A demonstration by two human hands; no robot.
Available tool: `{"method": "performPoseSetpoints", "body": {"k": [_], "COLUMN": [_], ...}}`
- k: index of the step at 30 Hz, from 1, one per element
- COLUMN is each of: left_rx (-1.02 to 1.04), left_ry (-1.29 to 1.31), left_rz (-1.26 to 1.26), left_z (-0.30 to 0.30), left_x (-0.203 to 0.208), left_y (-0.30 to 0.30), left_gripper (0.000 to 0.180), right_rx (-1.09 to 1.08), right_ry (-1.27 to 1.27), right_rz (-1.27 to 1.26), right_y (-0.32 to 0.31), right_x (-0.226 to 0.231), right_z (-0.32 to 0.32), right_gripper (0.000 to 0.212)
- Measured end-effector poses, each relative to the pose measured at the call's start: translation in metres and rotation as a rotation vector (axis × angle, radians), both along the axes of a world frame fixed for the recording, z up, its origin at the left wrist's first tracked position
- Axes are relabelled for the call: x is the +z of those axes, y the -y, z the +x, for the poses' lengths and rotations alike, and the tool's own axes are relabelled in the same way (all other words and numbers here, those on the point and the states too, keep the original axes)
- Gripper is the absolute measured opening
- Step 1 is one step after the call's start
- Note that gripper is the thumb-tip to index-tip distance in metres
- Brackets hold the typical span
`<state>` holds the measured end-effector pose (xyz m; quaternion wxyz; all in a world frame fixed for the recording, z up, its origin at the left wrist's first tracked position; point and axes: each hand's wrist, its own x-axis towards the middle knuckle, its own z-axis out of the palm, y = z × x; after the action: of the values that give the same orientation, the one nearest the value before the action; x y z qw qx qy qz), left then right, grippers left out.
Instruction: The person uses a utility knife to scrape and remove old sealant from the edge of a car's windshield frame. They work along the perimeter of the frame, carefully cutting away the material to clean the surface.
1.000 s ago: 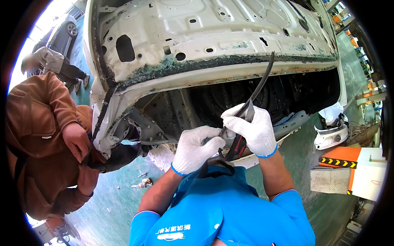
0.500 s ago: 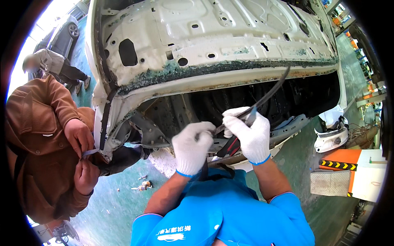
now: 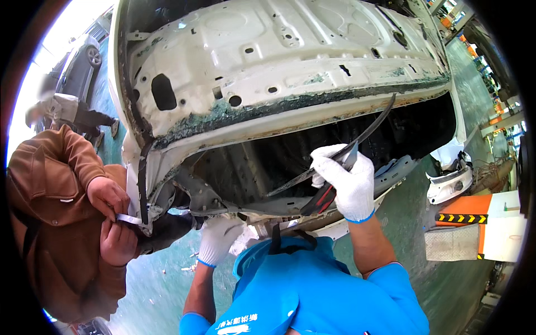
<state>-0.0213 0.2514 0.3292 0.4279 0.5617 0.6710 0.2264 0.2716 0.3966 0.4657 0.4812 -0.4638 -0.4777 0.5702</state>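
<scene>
My right hand [image 3: 350,181], in a white knit glove, is closed around a long thin dark strip [image 3: 375,127]. The strip curves up to the right, and its other end trails down to the left. In that same grip is a hand tool with black-and-red handles [image 3: 321,201], a grey pointed part of it showing above the fingers; its exact kind is unclear. My left hand [image 3: 219,239], also gloved, is low on the left, near the car body's lower edge. Its fingers are too indistinct to read.
A stripped white car body [image 3: 262,42] with a dark rear opening [image 3: 424,123] stands before me. At left, a person in brown [image 3: 61,190] holds a thin pale strip [image 3: 128,219]. Another person stands farther back by a car [image 3: 78,70]. An orange-and-white block [image 3: 502,223] is at right.
My left hand has come away from the dark strip and moved down and left. My right hand still grips strip and tool. The whole view has shifted slightly.
</scene>
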Motion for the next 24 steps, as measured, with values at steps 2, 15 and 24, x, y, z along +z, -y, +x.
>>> {"method": "performPoseSetpoints", "body": {"k": [2,15,24], "left_rx": [-0.052,-0.328,-0.522], "left_ry": [-0.189,-0.662,-0.714], "left_rz": [-0.038,-0.335,-0.128], "left_z": [-0.014,-0.1,-0.114], "left_x": [-0.025,-0.241,-0.264], "left_y": [0.024,0.114,0.084], "left_gripper": [0.034,0.034,0.048], "right_rx": [0.009,0.24,0.285], "right_ry": [-0.028,0.045,0.159], "right_rz": [-0.009,0.055,0.15], "right_y": [0.001,0.003,0.011], "right_x": [0.003,-0.003,0.0], "right_z": [0.0,-0.017,-0.008], "right_gripper": [0.013,0.018,0.02]}}
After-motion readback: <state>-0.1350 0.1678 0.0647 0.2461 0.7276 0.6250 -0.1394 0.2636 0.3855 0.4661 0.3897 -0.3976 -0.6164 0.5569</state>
